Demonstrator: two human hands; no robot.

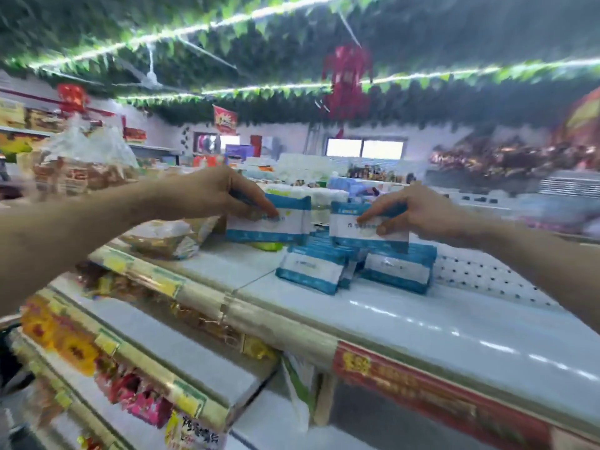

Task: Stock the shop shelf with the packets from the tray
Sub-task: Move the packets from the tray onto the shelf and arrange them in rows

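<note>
While the left hand (224, 193) is pinching one packet (276, 227) and the right hand (418, 209) a second packet (363, 232), both are hovering upright above the shelf (389, 316), by the pile (311, 267) already laid there. Each should probably be going down square beside that pile before the fingers (264, 206) are loosening.

Overhead, leaf garlands (454, 30) spread thick and dark, and bright light strips (181, 31) ran across them. A red ornament (347, 79) hung near the middle, a white fan (151, 77) off to the left. Far back, a white wall (285, 133) carried a lit 2-pane window (365, 147), with stocked racks (493, 157) blurred at right.
</note>
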